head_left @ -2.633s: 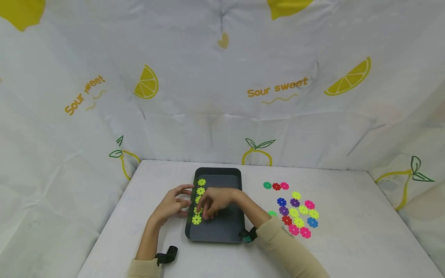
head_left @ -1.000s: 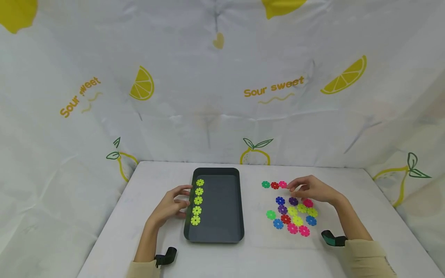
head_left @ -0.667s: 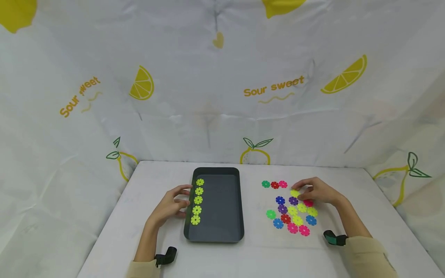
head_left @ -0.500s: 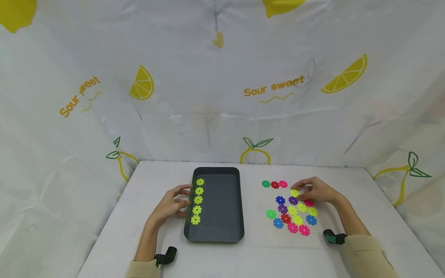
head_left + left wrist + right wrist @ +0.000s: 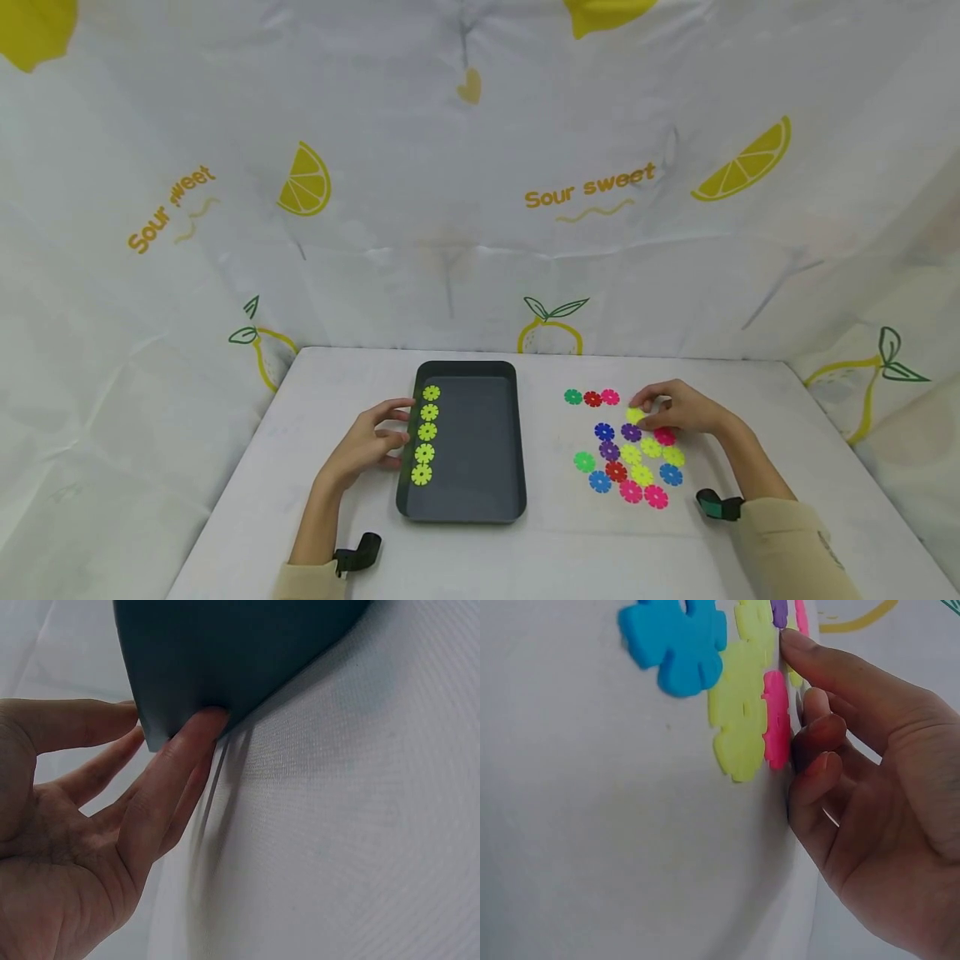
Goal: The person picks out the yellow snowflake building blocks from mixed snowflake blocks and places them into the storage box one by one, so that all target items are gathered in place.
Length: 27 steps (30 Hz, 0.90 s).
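Observation:
My right hand pinches a yellow interlocking plastic disc between thumb and fingertips at the far edge of a loose group. Close by lie a purple disc and a pink disc. In the right wrist view the fingers are bent low beside the discs, and the pinched one is mostly hidden. My left hand rests its fingertips against the left side of a dark grey tray. The left wrist view has these fingers on the tray's outer wall. Inside the tray, a column of several yellow discs runs along the left.
Left of the right hand, a green, a red and a pink disc form a short row. Nearer the front are more discs in yellow, red, green, blue and pink. A white cloth with lemon prints hangs behind the table.
The right hand has gone from over the tray to the loose discs on the right, where its fingers have come together around the yellow disc. The left hand stays at the tray.

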### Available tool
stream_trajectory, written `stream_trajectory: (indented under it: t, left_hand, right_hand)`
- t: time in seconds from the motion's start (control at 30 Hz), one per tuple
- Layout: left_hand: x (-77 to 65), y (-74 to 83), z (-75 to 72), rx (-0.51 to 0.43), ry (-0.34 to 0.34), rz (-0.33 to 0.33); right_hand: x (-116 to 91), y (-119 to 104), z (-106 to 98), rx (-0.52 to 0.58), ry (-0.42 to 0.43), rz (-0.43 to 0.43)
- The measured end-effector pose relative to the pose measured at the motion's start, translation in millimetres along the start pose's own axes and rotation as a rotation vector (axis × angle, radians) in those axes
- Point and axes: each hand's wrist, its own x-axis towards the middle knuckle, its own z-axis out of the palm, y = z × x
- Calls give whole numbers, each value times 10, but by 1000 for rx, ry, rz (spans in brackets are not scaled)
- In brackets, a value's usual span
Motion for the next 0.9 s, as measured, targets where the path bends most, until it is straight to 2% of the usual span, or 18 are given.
stream_trajectory:
  t: [0.47, 0.63, 0.9]
  left_hand:
    - [9, -33, -13, -2, 0, 3]
    - [12, -37, -13, -5, 0, 3]
    - [14, -35, -14, -2, -2, 7]
  right_hand:
    - [-6, 14, 56, -33, 117, 21]
    - [-1, 8, 68, -43, 161, 66]
    - [-13, -59, 69, -22, 155, 85]
